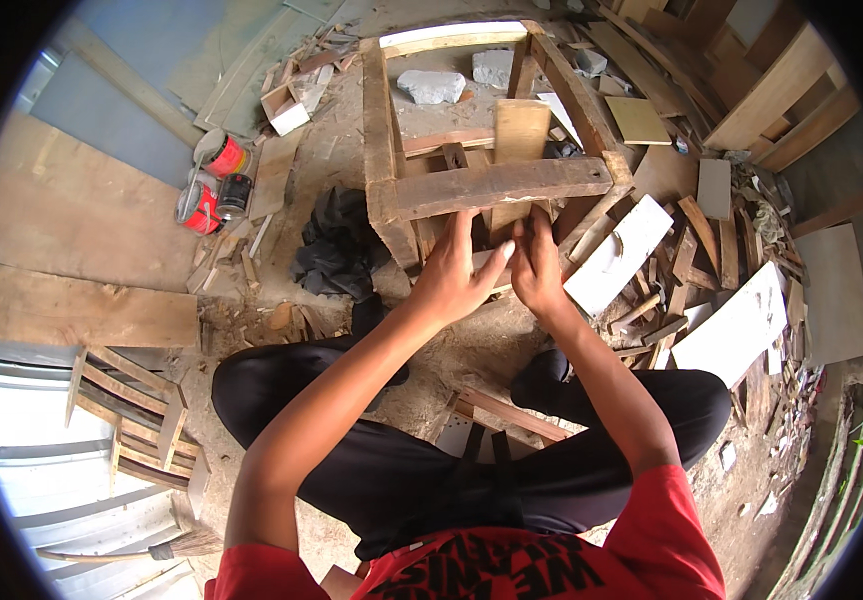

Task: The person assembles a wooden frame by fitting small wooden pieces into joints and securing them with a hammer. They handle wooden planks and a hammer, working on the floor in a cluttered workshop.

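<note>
In front of me stands a worn wooden frame [376, 120], like a stool or chair frame, with a thick brown front rail [501, 187]. A lighter wooden board [521, 130] rises inside it, passing behind that rail. My left hand [456, 275] is below the rail, its fingers reaching up to the rail's lower edge and its thumb stretched toward my right hand. My right hand [538, 265] is closed at the board's lower right edge, with thumb and fingers bent close together. The rail and the hand itself partly hide those fingertips.
Black crumpled cloth [336, 245] lies left of the frame. Red paint cans [198, 207] stand farther left. A white panel [619, 255] and wood scraps [696, 240] pile up on the right. Stone chunks [431, 87] sit behind. A slatted wooden piece [141, 415] and broom [186, 545] lie lower left.
</note>
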`<control>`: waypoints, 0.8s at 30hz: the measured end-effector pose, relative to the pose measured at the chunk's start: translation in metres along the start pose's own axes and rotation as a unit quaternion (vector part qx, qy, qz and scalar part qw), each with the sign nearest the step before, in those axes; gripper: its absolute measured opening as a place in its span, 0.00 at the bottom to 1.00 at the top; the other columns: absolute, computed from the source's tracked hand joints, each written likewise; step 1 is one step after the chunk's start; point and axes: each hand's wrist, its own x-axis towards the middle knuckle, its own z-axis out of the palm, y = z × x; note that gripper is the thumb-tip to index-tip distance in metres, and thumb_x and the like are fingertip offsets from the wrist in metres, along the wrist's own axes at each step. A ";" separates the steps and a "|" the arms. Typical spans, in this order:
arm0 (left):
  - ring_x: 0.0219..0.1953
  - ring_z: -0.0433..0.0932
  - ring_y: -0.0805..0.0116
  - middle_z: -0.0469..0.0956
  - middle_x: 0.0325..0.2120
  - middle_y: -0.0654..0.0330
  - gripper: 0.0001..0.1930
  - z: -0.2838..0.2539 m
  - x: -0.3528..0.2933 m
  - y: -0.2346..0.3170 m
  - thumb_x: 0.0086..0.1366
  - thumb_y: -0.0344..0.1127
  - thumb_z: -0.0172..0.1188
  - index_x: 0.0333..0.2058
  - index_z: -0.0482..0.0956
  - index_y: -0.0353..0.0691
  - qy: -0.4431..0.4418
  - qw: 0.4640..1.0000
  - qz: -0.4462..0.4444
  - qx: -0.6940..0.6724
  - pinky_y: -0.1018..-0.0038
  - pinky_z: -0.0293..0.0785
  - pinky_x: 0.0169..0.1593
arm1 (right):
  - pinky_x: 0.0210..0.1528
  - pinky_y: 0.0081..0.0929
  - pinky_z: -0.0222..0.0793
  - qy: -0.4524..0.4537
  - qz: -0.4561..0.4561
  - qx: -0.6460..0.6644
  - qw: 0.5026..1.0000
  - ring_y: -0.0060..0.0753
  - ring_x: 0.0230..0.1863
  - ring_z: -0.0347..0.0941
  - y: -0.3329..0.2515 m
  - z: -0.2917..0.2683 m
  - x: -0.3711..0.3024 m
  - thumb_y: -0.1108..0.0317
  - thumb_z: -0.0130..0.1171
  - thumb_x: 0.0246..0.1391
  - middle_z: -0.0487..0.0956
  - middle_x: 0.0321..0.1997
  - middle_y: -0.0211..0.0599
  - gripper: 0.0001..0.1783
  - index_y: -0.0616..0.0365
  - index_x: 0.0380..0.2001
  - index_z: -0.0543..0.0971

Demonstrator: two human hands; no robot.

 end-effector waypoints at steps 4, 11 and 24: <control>0.45 0.81 0.57 0.80 0.44 0.47 0.23 0.020 0.013 -0.028 0.71 0.42 0.57 0.56 0.65 0.32 0.006 0.983 -0.075 -0.169 0.66 0.75 0.48 | 0.58 0.43 0.67 -0.003 -0.076 -0.055 0.996 0.65 0.59 0.69 0.002 -0.004 0.000 0.74 0.44 0.67 0.71 0.58 0.68 0.27 0.68 0.66 0.56; 0.25 0.76 0.55 0.77 0.23 0.48 0.16 0.021 -0.007 -0.048 0.72 0.43 0.54 0.36 0.76 0.33 -0.030 0.996 -0.083 0.000 0.64 0.70 0.31 | 0.59 0.42 0.66 -0.064 0.037 -0.133 0.988 0.63 0.61 0.66 -0.052 -0.014 -0.038 0.77 0.56 0.57 0.67 0.60 0.66 0.33 0.68 0.65 0.60; 0.37 0.76 0.42 0.78 0.32 0.46 0.12 0.034 0.002 -0.049 0.71 0.39 0.54 0.37 0.75 0.33 -0.003 0.994 0.041 0.103 0.55 0.70 0.45 | 0.47 0.30 0.70 0.052 0.084 -0.063 0.993 0.30 0.42 0.70 0.002 -0.057 -0.041 0.67 0.59 0.62 0.72 0.44 0.43 0.20 0.66 0.50 0.65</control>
